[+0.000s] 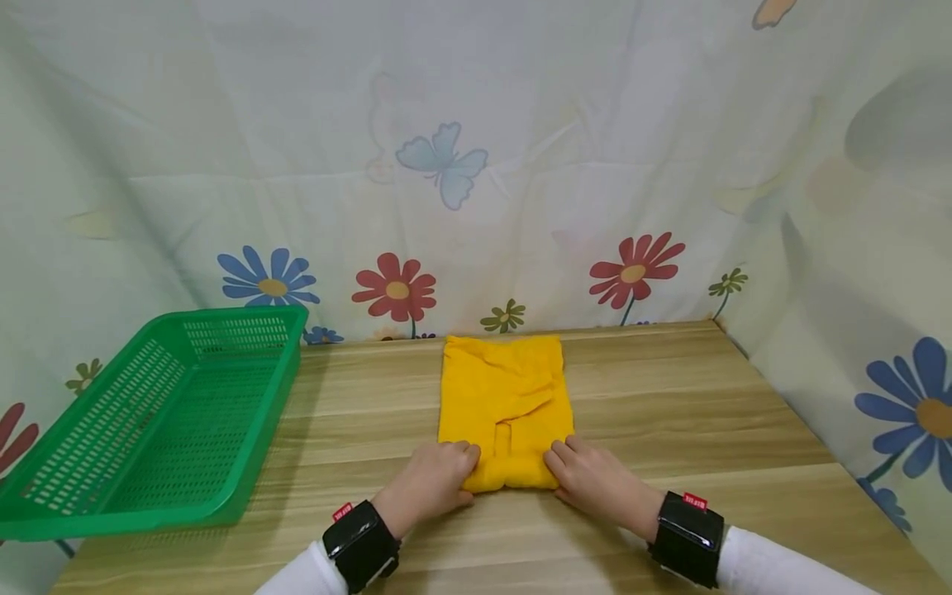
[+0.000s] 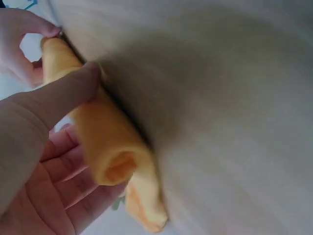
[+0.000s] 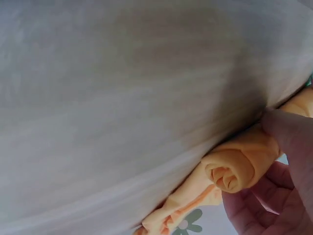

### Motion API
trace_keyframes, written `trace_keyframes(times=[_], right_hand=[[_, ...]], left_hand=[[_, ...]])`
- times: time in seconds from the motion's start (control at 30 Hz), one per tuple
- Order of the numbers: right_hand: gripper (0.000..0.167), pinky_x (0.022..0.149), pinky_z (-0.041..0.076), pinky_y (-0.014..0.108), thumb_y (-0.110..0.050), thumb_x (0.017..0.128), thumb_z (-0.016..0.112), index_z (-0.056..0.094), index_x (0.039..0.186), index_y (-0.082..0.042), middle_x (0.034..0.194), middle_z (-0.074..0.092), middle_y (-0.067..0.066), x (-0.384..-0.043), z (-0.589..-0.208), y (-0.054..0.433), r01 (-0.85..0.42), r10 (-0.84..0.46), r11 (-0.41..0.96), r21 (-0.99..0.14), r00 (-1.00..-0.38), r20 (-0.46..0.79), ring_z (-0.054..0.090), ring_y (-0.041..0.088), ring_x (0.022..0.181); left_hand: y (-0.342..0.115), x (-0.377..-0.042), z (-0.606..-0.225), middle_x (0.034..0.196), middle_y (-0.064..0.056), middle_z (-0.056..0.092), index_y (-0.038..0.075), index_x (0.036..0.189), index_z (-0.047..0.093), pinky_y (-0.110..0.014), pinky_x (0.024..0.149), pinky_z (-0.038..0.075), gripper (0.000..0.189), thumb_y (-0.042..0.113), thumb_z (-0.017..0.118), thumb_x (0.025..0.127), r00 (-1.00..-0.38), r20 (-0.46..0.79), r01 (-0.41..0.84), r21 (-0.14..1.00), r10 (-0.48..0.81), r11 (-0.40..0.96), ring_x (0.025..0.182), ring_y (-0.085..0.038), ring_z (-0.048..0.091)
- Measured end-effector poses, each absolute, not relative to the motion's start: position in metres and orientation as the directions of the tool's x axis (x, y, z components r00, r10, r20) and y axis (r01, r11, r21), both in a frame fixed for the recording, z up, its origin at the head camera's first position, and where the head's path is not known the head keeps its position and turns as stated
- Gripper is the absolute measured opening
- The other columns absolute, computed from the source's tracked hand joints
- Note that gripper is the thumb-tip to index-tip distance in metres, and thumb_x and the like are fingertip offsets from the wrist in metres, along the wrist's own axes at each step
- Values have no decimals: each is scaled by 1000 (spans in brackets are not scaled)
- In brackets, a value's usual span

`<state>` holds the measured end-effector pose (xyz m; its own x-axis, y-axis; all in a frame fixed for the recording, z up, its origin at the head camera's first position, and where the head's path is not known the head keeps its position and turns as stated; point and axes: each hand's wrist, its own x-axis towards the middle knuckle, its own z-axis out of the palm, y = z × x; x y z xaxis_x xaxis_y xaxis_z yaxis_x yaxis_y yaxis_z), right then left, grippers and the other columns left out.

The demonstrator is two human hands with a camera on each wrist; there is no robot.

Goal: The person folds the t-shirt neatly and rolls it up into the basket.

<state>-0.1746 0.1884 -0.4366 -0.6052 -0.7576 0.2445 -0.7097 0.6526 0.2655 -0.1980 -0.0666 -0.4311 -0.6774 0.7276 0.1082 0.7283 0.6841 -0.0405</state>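
Observation:
A yellow folded garment [image 1: 513, 388] lies flat on the wooden table, its near end turned into a thick roll. My left hand [image 1: 435, 478] grips the left end of this roll, thumb on the near side and fingers behind it. At the opposite end, my right hand [image 1: 598, 481] holds it in the same way. Coiled layers show at the roll's open end in the left wrist view [image 2: 120, 164] and the right wrist view [image 3: 230, 171]. Beyond the roll, the flat part reaches toward the back of the table, with a crease across it.
A green plastic basket [image 1: 249, 463] with slotted sides stands at the left of the table. The wood-grain tabletop [image 1: 669, 397] runs back to a white curtain [image 1: 521, 240] printed with flowers and a butterfly, which also hangs along both sides.

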Motion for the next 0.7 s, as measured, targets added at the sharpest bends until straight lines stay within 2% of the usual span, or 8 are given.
trace_keyframes(times=[0.07,0.17,0.3,0.43,0.6,0.7], right_hand=[[34,56,42,25,-30,73,75,53,87,-9,76,50,0,-175,-439,189,-708,-760,650,276,-602,245,45,14,67],[30,56,42,25,-30,76,73,54,88,-10,79,50,0,-174,-440,190,-712,-748,663,231,-621,232,45,13,67],[24,55,41,22,-28,81,69,58,93,-11,83,46,-1,-172,-436,193,-724,-728,682,104,-656,202,42,9,66],[22,56,42,20,-23,82,68,61,98,-9,85,46,-2,-173,-434,197,-747,-730,665,-11,-652,204,42,6,66],[24,63,47,23,-15,84,66,57,104,-6,89,56,0,-180,-435,201,-739,-707,647,-188,-674,215,50,6,72],[22,61,46,21,-10,84,64,52,102,-6,85,56,-2,-185,-436,202,-721,-683,642,-259,-692,233,49,4,69]], left_hand=[[-67,-198,-433,73,5,54,14,87,59,-24,50,39,35,38,78,70,-679,90,729,-36,729,683,60,-7,48],[-68,-197,-433,75,5,53,15,86,61,-24,53,41,31,38,76,72,-684,81,726,-17,725,687,62,-8,48],[-70,-197,-430,77,5,48,16,85,63,-22,54,38,26,37,74,75,-684,66,729,38,726,683,63,-8,44],[-72,-199,-427,78,5,44,16,87,66,-21,56,35,23,36,71,78,-682,39,730,99,730,677,64,-9,40],[-74,-205,-428,76,4,49,13,89,68,-23,59,37,21,33,66,84,-673,34,737,117,739,666,67,-9,43],[-74,-212,-427,76,4,54,11,92,65,-23,61,40,21,31,65,85,-685,25,720,175,728,672,67,-9,47]])
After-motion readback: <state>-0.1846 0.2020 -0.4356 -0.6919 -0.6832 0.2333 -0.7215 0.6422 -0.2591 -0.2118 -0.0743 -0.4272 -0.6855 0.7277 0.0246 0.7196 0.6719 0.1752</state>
